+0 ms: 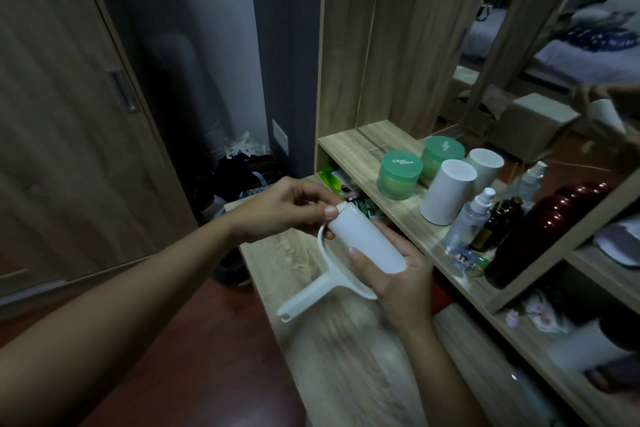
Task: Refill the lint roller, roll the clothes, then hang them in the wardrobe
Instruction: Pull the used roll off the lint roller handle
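A white lint roller with a curved frame and flat handle is held over the wooden dresser top. A white refill roll sits on its axle. My right hand cups the roll from below and the right. My left hand pinches the roll's upper end and the frame there. A second white roll stands upright on the shelf beside the mirror. The wardrobe door fills the left and is shut.
On the shelf stand a green jar, a clear spray bottle, a brown bottle and a dark red bottle. A mirror rises behind them. A pile of bags lies in the corner.
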The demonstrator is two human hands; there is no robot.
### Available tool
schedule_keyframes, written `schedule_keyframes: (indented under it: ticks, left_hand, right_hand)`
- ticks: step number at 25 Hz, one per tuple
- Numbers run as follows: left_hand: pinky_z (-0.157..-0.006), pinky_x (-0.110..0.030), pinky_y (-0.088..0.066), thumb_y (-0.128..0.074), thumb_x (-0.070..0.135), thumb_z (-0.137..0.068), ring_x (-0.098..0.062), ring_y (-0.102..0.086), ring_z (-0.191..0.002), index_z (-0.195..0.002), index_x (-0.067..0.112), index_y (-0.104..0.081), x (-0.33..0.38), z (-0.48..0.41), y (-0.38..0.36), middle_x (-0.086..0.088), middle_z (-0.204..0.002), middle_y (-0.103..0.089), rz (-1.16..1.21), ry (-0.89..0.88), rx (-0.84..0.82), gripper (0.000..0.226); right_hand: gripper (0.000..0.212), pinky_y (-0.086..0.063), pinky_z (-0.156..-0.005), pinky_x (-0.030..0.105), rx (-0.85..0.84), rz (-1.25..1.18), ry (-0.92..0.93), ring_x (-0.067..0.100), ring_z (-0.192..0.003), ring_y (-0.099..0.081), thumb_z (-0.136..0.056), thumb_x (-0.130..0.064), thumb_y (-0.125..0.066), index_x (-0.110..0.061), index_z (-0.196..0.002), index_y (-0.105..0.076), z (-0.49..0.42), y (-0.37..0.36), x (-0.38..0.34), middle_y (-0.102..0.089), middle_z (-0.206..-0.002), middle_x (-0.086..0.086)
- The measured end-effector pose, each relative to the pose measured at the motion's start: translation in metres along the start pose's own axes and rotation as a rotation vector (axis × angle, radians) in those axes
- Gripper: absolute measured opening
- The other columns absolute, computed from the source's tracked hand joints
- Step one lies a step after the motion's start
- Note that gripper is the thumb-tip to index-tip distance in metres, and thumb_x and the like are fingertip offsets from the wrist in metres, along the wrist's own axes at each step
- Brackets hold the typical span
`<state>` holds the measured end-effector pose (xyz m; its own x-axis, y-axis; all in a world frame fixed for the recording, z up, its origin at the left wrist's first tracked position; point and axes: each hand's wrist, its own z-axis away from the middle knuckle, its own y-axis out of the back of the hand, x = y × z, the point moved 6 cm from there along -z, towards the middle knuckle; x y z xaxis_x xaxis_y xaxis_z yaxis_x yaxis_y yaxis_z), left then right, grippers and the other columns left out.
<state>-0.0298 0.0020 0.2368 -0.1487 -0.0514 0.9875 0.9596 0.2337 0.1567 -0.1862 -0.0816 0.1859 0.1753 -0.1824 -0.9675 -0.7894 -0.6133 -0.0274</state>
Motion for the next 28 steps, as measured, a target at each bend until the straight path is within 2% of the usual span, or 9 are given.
schedule_keyframes:
  ticks: [4, 6, 9, 12, 16, 18, 22, 25, 28]
  left_hand:
    - [-0.072, -0.034, -0.057, -0.062, 0.016, -0.086, -0.022, -0.070, -0.074, -0.100, 0.013, -0.067, 0.021, 0.002, 0.007, -0.022, -0.090, -0.066, -0.140, -0.069, 0.010, 0.015]
    - [-0.067, -0.032, -0.056, -0.063, 0.014, -0.084, -0.023, -0.069, -0.070, -0.096, 0.011, -0.065, 0.029, 0.001, 0.011, -0.021, -0.086, -0.064, -0.203, -0.079, 0.027, 0.012]
    - [-0.062, -0.030, -0.055, -0.063, 0.014, -0.075, -0.028, -0.064, -0.067, -0.090, 0.006, -0.062, 0.038, -0.001, 0.016, -0.021, -0.081, -0.061, -0.236, -0.080, 0.051, 0.017]
    - [-0.059, -0.029, -0.055, -0.054, 0.002, -0.075, -0.029, -0.061, -0.069, -0.087, 0.004, -0.059, 0.046, -0.005, 0.024, -0.018, -0.079, -0.059, -0.266, -0.070, 0.058, 0.013]
    - [-0.049, -0.020, -0.050, -0.053, 0.005, -0.071, -0.015, -0.061, -0.054, -0.082, 0.004, -0.056, 0.060, -0.005, 0.027, -0.004, -0.068, -0.061, -0.314, -0.062, 0.057, 0.012]
    - [-0.048, -0.019, -0.048, -0.055, 0.010, -0.068, -0.012, -0.061, -0.052, -0.080, 0.006, -0.055, 0.062, -0.006, 0.029, 0.006, -0.062, -0.060, -0.348, -0.057, 0.051, 0.012]
    - [-0.049, -0.023, -0.049, -0.055, 0.029, -0.060, -0.012, -0.058, -0.055, -0.074, 0.013, -0.052, 0.062, -0.007, 0.030, 0.006, -0.065, -0.054, -0.398, -0.088, 0.052, 0.022]
    - [-0.049, -0.018, -0.045, -0.053, 0.030, -0.063, -0.011, -0.052, -0.058, -0.073, 0.011, -0.052, 0.063, -0.007, 0.029, -0.003, -0.069, -0.050, -0.381, -0.128, 0.054, 0.021]
    - [-0.053, -0.020, -0.048, -0.054, 0.025, -0.073, -0.017, -0.053, -0.065, -0.082, 0.012, -0.057, 0.065, -0.006, 0.029, -0.013, -0.079, -0.054, -0.268, -0.168, 0.038, 0.017]
  right_hand:
    - [0.048, -0.053, -0.072, 0.019, 0.008, -0.031, 0.035, 0.007, -0.093, -0.067, -0.056, -0.040, -0.079, -0.033, -0.101, -0.067, 0.002, -0.007, -0.015, -0.071, -0.101, -0.006]
    - [0.052, -0.052, -0.072, 0.018, 0.016, -0.043, 0.032, 0.008, -0.095, -0.067, -0.054, -0.044, -0.078, -0.030, -0.103, -0.067, 0.001, -0.014, -0.017, -0.071, -0.103, -0.003]
    - [0.047, -0.051, -0.073, 0.016, 0.031, -0.047, 0.040, 0.010, -0.097, -0.067, -0.054, -0.045, -0.078, -0.035, -0.099, -0.065, -0.002, -0.023, -0.021, -0.070, -0.104, -0.002]
    - [0.053, -0.053, -0.076, 0.020, 0.051, -0.032, 0.061, 0.012, -0.099, -0.067, -0.057, -0.045, -0.078, -0.029, -0.106, -0.065, -0.007, -0.033, -0.025, -0.070, -0.107, 0.000]
    - [0.062, -0.057, -0.081, 0.032, 0.067, -0.042, 0.072, 0.016, -0.101, -0.067, -0.060, -0.045, -0.079, -0.015, -0.113, -0.067, -0.011, -0.041, -0.029, -0.070, -0.108, 0.004]
    - [0.064, -0.057, -0.080, 0.033, 0.064, -0.039, 0.084, 0.017, -0.100, -0.067, -0.060, -0.045, -0.079, -0.012, -0.114, -0.066, -0.012, -0.043, -0.030, -0.071, -0.108, 0.005]
    - [0.060, -0.054, -0.077, 0.023, 0.066, -0.076, 0.080, 0.013, -0.098, -0.068, -0.060, -0.042, -0.078, -0.015, -0.112, -0.067, -0.013, -0.043, -0.033, -0.071, -0.106, 0.002]
    - [0.058, -0.054, -0.075, 0.021, 0.044, -0.112, 0.074, 0.011, -0.095, -0.068, -0.060, -0.037, -0.080, -0.014, -0.111, -0.067, -0.014, -0.043, -0.037, -0.072, -0.104, 0.000]
    - [0.050, -0.051, -0.069, 0.013, 0.031, -0.100, 0.084, 0.001, -0.090, -0.067, -0.064, -0.023, -0.084, -0.018, -0.110, -0.065, -0.018, -0.039, -0.042, -0.069, -0.100, -0.007]
